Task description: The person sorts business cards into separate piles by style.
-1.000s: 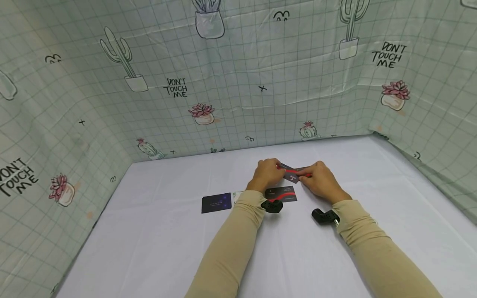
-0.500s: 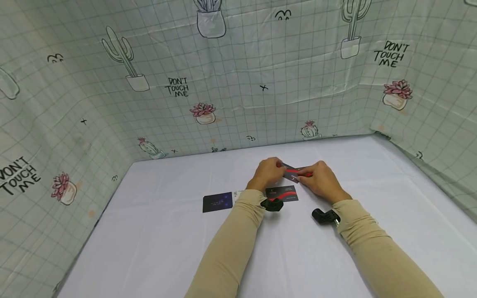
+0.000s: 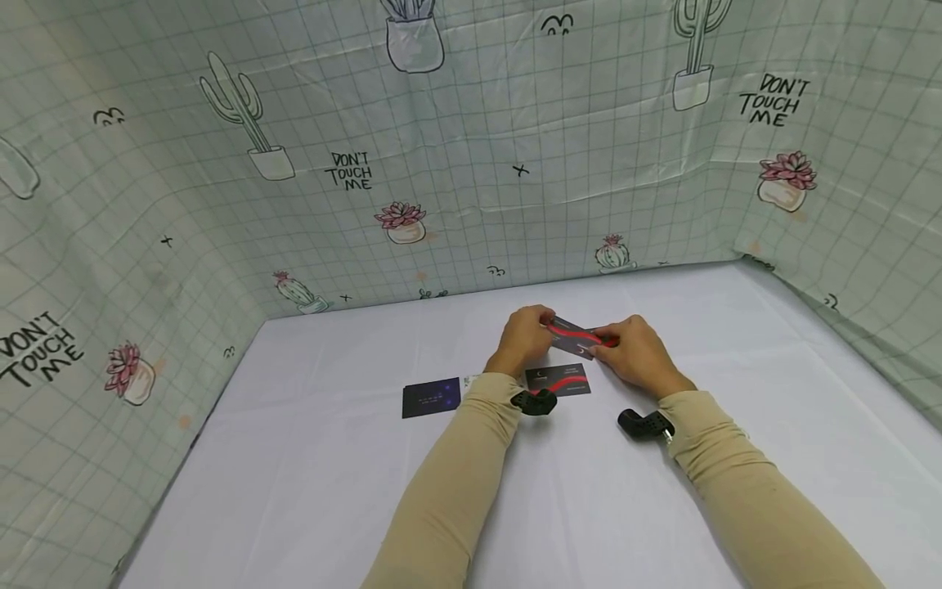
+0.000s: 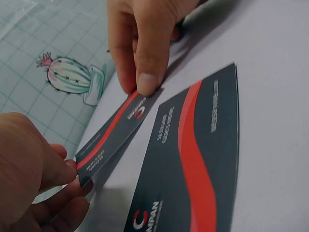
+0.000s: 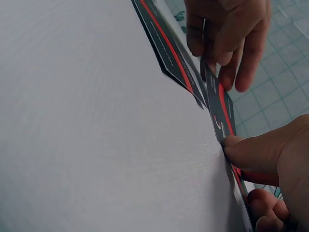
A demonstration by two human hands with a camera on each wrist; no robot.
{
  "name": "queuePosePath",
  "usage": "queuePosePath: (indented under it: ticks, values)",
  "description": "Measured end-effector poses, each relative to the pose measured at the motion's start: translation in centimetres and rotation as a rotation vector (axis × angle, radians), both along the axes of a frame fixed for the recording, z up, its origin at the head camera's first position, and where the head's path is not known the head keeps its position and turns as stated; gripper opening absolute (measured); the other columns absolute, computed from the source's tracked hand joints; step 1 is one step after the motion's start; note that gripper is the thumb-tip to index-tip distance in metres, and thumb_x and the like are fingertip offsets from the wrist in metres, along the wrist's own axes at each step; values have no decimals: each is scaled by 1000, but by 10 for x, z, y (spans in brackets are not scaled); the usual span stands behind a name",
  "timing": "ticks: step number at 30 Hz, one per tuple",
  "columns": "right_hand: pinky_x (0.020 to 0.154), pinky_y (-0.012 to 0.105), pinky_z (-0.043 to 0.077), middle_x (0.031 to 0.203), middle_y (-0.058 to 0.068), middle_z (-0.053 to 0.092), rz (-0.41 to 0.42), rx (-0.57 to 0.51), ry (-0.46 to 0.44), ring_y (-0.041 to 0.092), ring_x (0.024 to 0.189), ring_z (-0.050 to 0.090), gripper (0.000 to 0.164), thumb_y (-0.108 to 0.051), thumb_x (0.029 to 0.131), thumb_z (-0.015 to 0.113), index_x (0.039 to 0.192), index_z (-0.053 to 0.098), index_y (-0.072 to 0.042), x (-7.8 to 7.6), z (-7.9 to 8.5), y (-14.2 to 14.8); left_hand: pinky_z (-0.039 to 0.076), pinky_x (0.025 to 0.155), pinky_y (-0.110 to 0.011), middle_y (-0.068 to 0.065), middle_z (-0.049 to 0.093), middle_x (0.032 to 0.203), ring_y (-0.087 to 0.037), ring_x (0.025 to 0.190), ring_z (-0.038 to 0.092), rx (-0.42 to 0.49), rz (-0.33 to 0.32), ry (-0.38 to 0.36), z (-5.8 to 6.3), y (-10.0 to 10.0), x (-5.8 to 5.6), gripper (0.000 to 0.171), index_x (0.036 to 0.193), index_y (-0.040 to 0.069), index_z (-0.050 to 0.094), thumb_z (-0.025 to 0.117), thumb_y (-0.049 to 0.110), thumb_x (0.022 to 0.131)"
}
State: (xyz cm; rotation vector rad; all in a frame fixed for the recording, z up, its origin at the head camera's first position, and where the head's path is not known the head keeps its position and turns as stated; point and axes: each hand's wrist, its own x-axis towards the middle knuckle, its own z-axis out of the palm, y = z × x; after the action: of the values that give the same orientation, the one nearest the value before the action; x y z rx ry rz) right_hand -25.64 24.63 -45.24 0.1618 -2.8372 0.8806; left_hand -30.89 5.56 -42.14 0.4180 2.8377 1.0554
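A dark grey business card (image 3: 571,338) with a red wavy stripe is held between both hands, tilted over the white table. My left hand (image 3: 522,337) pinches its left end between thumb and fingers. At the other end, my right hand (image 3: 637,353) pinches the card, its thumb on the printed face. More dark and red card (image 5: 237,176) shows by the right fingers in the right wrist view; whether it is a separate card I cannot tell. A matching business card (image 4: 178,145) lies flat just nearer than the held one.
Dark blue cards (image 3: 431,398) lie to the left on the white tablecloth (image 3: 294,466). A whitish card (image 3: 469,381) beside them is mostly hidden by the left sleeve. A cactus-print curtain (image 3: 471,164) encloses the table's back and sides.
The left hand has shifted slightly up and left, and more of the held card's face shows between the hands. The cards on the table stay where they were.
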Motion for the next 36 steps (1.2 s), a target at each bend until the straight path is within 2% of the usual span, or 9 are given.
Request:
queuePosePath:
  ticks: [11, 14, 18, 23, 28, 36]
  values:
    - [81, 50, 42, 107, 25, 55, -19, -47, -26, 34, 96, 50, 40, -20, 91, 73, 124, 67, 1, 2, -1, 1, 47, 82, -26, -3, 67, 109, -14, 94, 58, -22, -49, 5, 4, -7, -3, 41, 132, 8, 65, 57, -1, 93]
    - [81, 51, 42, 107, 25, 54, -17, -61, -24, 35, 97, 50, 39, -19, 91, 73, 124, 66, 1, 3, 0, 0, 46, 80, -25, -3, 68, 105, -13, 91, 57, -22, -41, -4, 3, -9, -2, 40, 131, 9, 66, 58, 0, 93]
    - [81, 51, 42, 106, 24, 55, -14, -73, -7, 35, 98, 51, 37, -17, 91, 74, 122, 66, 1, 4, 1, 0, 46, 78, -26, -2, 69, 102, -13, 89, 58, 27, -10, -34, -1, -12, -1, 39, 131, 12, 67, 63, 3, 93]
    - [81, 47, 44, 105, 20, 60, 0, -97, 25, 32, 96, 58, 35, -13, 90, 74, 121, 66, 2, 4, -1, 0, 46, 80, -27, -1, 69, 101, -13, 90, 58, 77, 0, -48, -2, -15, 2, 38, 131, 14, 67, 65, 5, 94]
    - [80, 42, 45, 99, 14, 66, -21, -156, 65, 27, 91, 61, 28, -12, 92, 72, 117, 69, 1, 5, -4, 0, 46, 75, -26, 0, 69, 97, -12, 85, 59, 126, -1, -67, 1, -16, 4, 37, 130, 14, 68, 65, 4, 94]
    - [75, 37, 44, 92, 12, 66, -64, -233, 188, 24, 83, 60, 26, -6, 91, 71, 116, 70, 1, 3, -7, -2, 48, 75, -29, 1, 68, 93, -12, 79, 60, 179, -1, -80, -2, -19, 9, 38, 131, 13, 67, 64, 4, 94]
